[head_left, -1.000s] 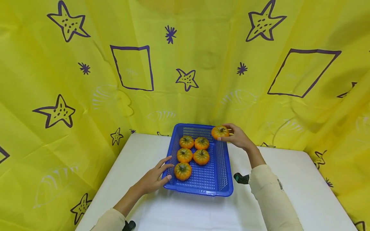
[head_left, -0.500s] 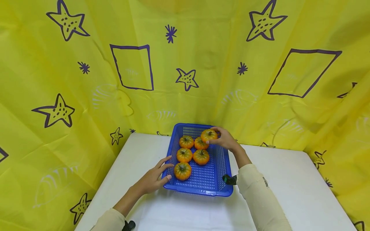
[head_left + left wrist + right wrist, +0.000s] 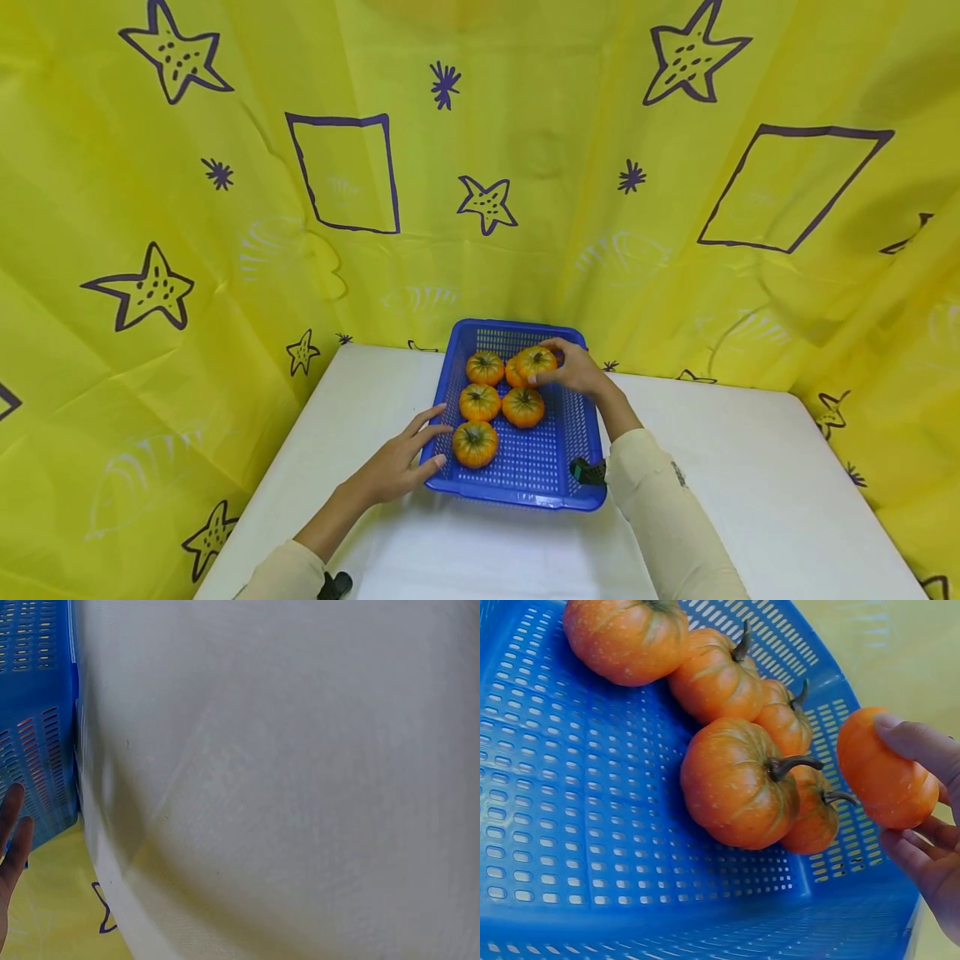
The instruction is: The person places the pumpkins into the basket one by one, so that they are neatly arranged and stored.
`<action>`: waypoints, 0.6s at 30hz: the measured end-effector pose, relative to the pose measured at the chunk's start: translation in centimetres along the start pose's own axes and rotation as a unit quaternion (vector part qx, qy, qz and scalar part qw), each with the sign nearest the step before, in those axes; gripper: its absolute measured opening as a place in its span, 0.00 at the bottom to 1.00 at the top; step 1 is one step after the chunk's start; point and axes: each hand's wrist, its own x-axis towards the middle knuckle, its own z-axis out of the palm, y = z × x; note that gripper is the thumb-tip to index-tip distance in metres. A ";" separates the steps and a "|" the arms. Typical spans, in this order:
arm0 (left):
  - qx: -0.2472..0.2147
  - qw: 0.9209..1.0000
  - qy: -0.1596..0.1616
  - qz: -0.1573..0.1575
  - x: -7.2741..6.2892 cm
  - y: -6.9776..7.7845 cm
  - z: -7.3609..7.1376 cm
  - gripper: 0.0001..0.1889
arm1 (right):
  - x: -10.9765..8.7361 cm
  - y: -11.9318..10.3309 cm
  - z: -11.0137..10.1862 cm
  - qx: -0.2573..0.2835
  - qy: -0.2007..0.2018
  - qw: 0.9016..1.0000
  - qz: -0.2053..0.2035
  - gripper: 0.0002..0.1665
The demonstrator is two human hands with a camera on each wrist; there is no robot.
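Note:
My right hand [image 3: 573,367] grips a small orange pumpkin [image 3: 536,363], thumb on one side and fingers on the other. It overlaps the back right pumpkin [image 3: 513,372] of those in the blue basket [image 3: 551,500]. In the right wrist view the held pumpkin [image 3: 881,769] is tipped, its stem out of sight, above the others. My left hand [image 3: 397,465] is at the basket's left rim with its fingers spread. Nearest to it is the front pumpkin [image 3: 475,445]. The left wrist view shows only some fingers [image 3: 15,851] by the perforated basket wall [image 3: 37,742].
Several pumpkins, one of them a middle-row pumpkin [image 3: 479,402], sit toward the basket's left and back. The basket stands on a white table [image 3: 720,467]. A yellow curtain [image 3: 540,258] with drawn stars rises behind and at both sides.
My right hand has carried its pumpkin from the basket's back right corner leftward and slightly toward me, over the back right pumpkin. The left hand stays where it was.

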 end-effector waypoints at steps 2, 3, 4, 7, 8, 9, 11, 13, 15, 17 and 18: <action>0.001 1.000 -0.001 0.000 0.0 0.0 0.0 0.25 | 0.0 0.0 0.1 -0.004 -0.004 1.000 0.003 0.44; 0.001 1.000 -0.001 -0.001 0.0 0.0 0.0 0.25 | 0.0 -0.1 0.2 -0.006 -0.006 1.000 0.005 0.44; 0.002 1.000 -0.001 -0.002 0.0 0.1 0.0 0.25 | 0.0 -0.1 0.2 -0.008 -0.007 1.000 0.007 0.44; 0.002 1.000 -0.001 -0.003 0.0 0.2 -0.1 0.26 | -0.1 -0.2 0.3 -0.015 -0.007 1.000 0.004 0.44; 0.003 1.000 -0.001 -0.004 0.0 0.2 -0.1 0.26 | 0.0 -0.2 0.3 -0.016 -0.005 1.000 0.003 0.44; 0.004 1.000 0.000 -0.005 0.0 0.2 0.0 0.26 | 0.0 -0.2 0.4 -0.020 -0.003 1.000 0.001 0.44; 0.004 1.000 0.000 -0.005 0.0 0.2 0.0 0.25 | 0.0 -0.2 0.4 -0.025 0.000 1.000 0.000 0.44; 0.004 1.000 0.000 -0.006 0.0 0.1 0.1 0.25 | 0.0 -0.1 0.5 -0.029 0.002 1.000 0.002 0.44; 0.004 1.000 0.000 -0.007 0.0 0.1 0.1 0.25 | 0.0 0.0 0.5 -0.029 0.006 1.000 0.009 0.44; 0.003 1.000 0.000 -0.006 0.0 0.1 0.1 0.25 | 0.0 0.1 0.6 -0.028 0.008 0.999 0.014 0.44; 0.004 1.000 0.000 -0.006 0.0 0.1 0.1 0.25 | -0.1 0.2 0.6 -0.026 0.008 1.000 0.015 0.44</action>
